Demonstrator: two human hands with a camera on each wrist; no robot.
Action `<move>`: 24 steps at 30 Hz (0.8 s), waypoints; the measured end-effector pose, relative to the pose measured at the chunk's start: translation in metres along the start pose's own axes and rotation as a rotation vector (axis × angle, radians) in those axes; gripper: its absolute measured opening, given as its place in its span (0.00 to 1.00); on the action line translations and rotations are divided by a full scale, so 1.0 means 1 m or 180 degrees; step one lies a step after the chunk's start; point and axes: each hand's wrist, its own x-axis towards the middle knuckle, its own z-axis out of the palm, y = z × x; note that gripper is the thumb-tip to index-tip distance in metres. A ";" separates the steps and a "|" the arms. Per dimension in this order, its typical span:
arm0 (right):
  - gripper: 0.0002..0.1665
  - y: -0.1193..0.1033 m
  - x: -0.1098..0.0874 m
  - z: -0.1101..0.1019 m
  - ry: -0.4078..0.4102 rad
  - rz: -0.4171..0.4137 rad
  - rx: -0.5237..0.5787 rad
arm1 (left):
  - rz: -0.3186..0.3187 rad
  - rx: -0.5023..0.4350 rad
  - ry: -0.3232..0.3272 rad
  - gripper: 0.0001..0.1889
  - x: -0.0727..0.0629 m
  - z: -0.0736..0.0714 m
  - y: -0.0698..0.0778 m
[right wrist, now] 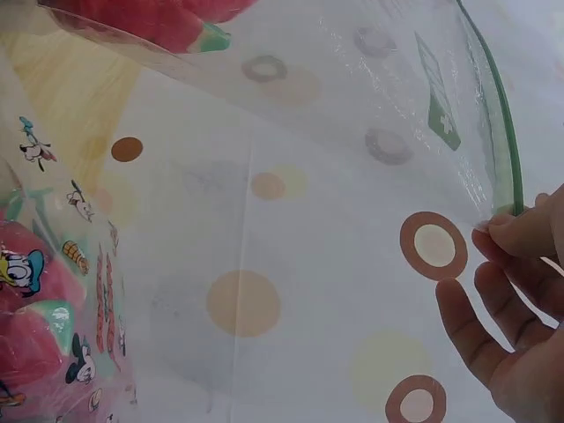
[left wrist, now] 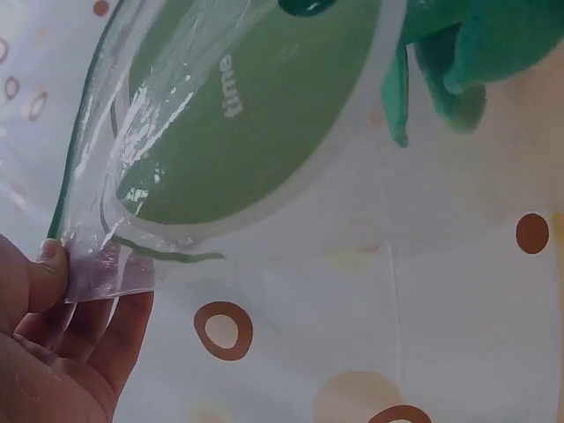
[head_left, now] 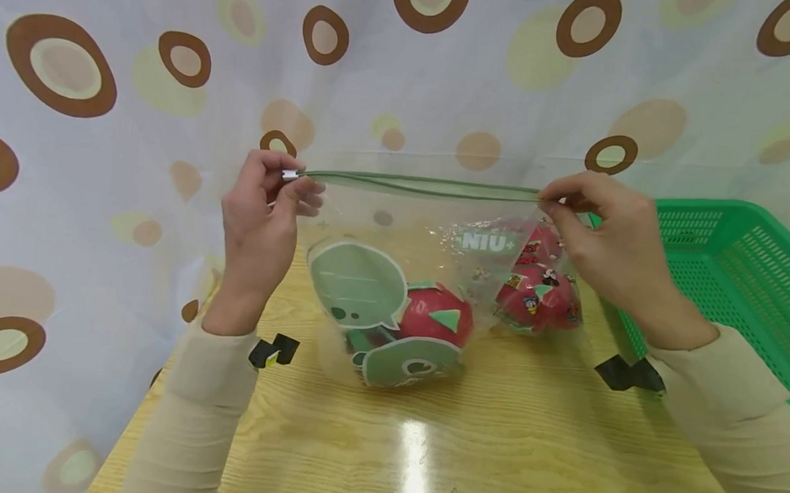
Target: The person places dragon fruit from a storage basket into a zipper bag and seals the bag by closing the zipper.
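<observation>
A clear zip bag (head_left: pixel 396 217) with green cartoon prints is held up over the table, its green zipper strip (head_left: pixel 431 185) stretched between both hands. Inside, low in the bag, lies a red and green stuffed toy (head_left: pixel 435 313), partly hidden by the prints. My left hand (head_left: pixel 263 222) pinches the bag's upper left corner beside the white slider (head_left: pixel 291 175). At the opposite end, my right hand (head_left: pixel 610 248) pinches the zipper strip between thumb and forefinger; its other fingers show loosely bent in the right wrist view.
Behind the bag, to the right, a second clear bag (head_left: pixel 541 301) with cartoon figures holds red and green items on the wooden table (head_left: pixel 492 442). A green plastic basket (head_left: pixel 714 216) stands at the right. A patterned white curtain (head_left: pixel 128 139) hangs behind.
</observation>
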 end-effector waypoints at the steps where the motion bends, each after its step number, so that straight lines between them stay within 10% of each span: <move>1: 0.05 0.001 0.000 -0.001 -0.0020 0.0029 -0.0033 | -0.0043 -0.0025 -0.0025 0.09 0.000 0.001 -0.001; 15: 0.09 0.023 -0.006 -0.001 -0.0111 0.0501 -0.0260 | -0.0356 -0.0400 -0.0342 0.13 -0.015 0.016 -0.008; 24: 0.08 0.038 -0.006 0.002 -0.0116 0.0514 -0.0374 | -0.0281 -0.0579 -0.0175 0.05 -0.024 0.021 -0.014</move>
